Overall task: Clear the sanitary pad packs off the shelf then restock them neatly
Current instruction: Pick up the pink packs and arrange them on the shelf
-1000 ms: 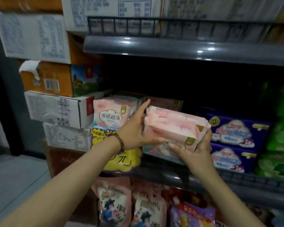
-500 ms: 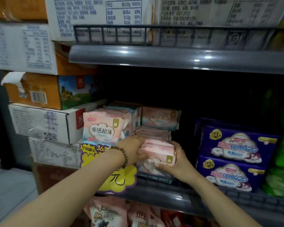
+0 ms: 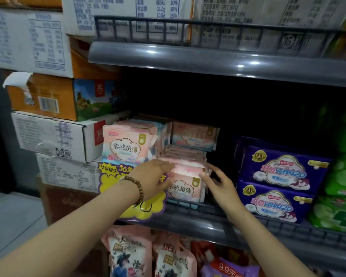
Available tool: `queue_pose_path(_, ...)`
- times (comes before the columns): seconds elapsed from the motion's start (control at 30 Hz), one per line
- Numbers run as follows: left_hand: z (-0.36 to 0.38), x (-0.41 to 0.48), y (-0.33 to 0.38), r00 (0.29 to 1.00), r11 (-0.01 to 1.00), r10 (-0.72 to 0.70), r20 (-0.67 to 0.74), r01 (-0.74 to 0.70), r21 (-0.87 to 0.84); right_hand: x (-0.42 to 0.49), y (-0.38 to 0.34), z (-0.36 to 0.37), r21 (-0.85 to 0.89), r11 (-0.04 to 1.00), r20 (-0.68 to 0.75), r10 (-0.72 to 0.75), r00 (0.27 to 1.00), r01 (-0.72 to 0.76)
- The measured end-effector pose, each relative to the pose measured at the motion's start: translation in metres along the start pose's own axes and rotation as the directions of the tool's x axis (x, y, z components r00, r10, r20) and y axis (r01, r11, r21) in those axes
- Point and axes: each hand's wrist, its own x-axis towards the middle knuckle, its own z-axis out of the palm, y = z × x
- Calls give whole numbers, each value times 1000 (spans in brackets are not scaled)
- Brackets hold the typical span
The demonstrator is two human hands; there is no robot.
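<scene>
Far left: stacked cardboard boxes against the shelf end. Beside them, one pink pad pack stands upright, face forward, with more pink packs behind it. A yellow price tag hangs off the shelf rail below.

Left hand, beaded bracelet at the wrist, reaches in palm down. Its fingers lie flat across the top of the front pack, touching it and not curled round it.

The front pack sits upright on the shelf just behind the rail, heading a row of pink packs that runs back.

Right hand is just beside the pack's right edge, fingers loosely spread and straight, tips touching its side. The two hands are apart, bracketing the pack.

Likely step: restocking, seating this pack at the row's front. The next move calls for squaring it flush with its neighbours, then letting go.

Right: purple packs stacked two high, then green packs.
</scene>
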Motion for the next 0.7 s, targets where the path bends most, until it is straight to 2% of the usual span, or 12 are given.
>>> queue_pose_path(0.1,3,-4,1,1000,1000,16,-15,-16,-2,-1,1,4,72,996,-26,63,998,-61)
queue_pose_path(0.3,8,-13,2,1000,998,0,-21,2,63,3,-9,27,58,996,-7,75,997,-75)
queue_pose_path(0.4,9,-26,1,998,999,5,-56,-3,47,-2,-12,22,57,995,-51,89,995,-86)
queue_pose_path(0.5,16,-56,0,981,998,30,-193,-39,-45,-27,-12,17,-66,997,-129,-39,991,30)
queue_pose_path(0.6,42,-101,0,947,984,25,-319,-79,-158,-78,-4,28,-184,972,-105,-170,980,149)
queue_pose_path(0.7,93,-152,-4,960,947,-77,-269,-14,-322,-138,23,60,-200,961,1,-194,981,191)
